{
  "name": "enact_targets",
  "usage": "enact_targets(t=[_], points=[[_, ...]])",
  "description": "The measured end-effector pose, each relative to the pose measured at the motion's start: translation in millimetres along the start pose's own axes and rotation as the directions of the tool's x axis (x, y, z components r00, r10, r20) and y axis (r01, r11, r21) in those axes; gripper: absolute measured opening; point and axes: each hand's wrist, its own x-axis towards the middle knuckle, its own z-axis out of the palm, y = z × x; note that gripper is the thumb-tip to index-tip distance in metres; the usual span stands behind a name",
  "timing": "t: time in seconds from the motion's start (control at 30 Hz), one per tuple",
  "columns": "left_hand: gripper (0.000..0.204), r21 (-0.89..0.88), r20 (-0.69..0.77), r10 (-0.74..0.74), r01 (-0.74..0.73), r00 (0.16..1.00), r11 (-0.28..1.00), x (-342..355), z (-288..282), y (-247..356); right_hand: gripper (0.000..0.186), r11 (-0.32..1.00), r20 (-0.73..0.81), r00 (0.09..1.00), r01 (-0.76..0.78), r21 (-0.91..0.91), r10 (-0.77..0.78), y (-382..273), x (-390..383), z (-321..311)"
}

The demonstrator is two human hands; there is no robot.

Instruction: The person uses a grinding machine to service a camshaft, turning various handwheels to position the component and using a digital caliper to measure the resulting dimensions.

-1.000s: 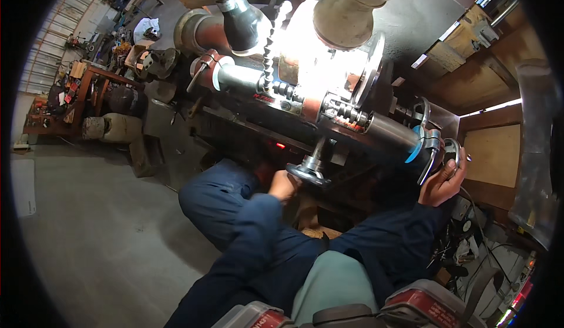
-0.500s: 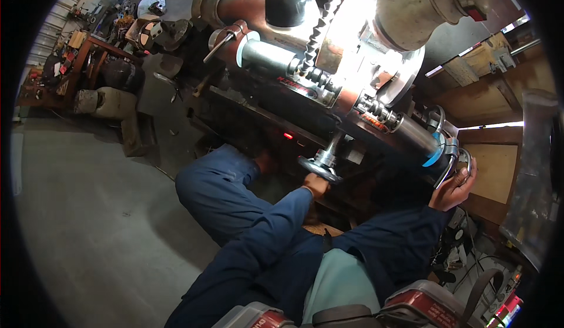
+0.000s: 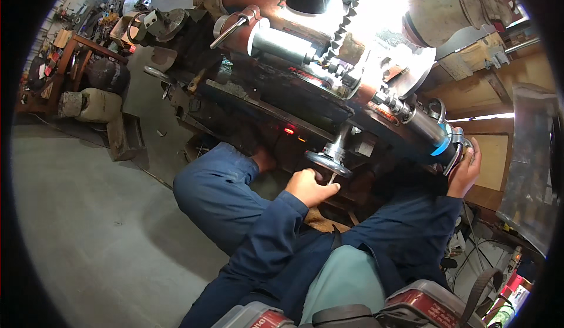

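Note:
My left hand (image 3: 310, 188) is closed at the near edge of a chrome handwheel (image 3: 329, 162), its thumb against a slim crank handle (image 3: 332, 179) under the rim. Its fingertips are partly hidden. My right hand (image 3: 466, 172) curls around a curved metal handle at the right end of a long machine, the fingers partly behind it. A metal cylinder with a blue band (image 3: 439, 147) lies beside that hand. Between two steel cylinders on the machine runs a stepped shaft (image 3: 395, 103). Above it rises a dark ribbed hose (image 3: 343, 29), in strong glare.
A clamp with a rod handle (image 3: 232, 31) sits at the machine's left end. Wooden shelving (image 3: 487, 169) and a clear plastic sheet (image 3: 531, 163) stand right. A beige jerrycan (image 3: 100, 105) is at the left, beside grey floor (image 3: 106, 210). My bent knee (image 3: 202, 178) is below the machine.
My left hand has shifted slightly left and its thumb now points right beside the crank handle. My right hand stays at the machine's end. The view has shifted a little.

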Motion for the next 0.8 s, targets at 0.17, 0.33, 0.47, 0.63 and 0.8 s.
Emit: enact_targets(t=[0.17,0.33,0.47,0.63,0.8], points=[[0.087,0.194,-0.482,0.290,-0.222,0.827,0.956,-13.2,0.0,17.6,0.034,0.988,0.126,0.989,-0.053,-0.145,0.072,-2.3,12.3,-7.3],[0.075,0.183,-0.504,0.437,-0.402,0.745,0.897,-1.3,9.6,26.8,0.033,0.971,0.189,0.980,-0.020,-0.238,0.066,3.5,26.8,-11.5],[0.069,0.206,-0.479,0.405,-0.349,0.779,0.914,1.2,14.9,27.4,0.031,0.967,0.236,0.962,-0.078,-0.242,0.137,9.2,37.4,-15.2],[0.078,0.000,-0.410,0.295,-0.323,0.863,0.946,2.6,-2.9,16.6,0.031,0.974,0.277,0.955,-0.044,-0.223,0.107,10.2,42.0,-11.5],[0.054,-0.171,-0.663,0.275,-0.499,0.696,0.850,-17.0,-112.7,-1.5,0.034,0.971,0.263,0.954,-0.086,-0.223,0.145,23.9,41.1,-19.8]])
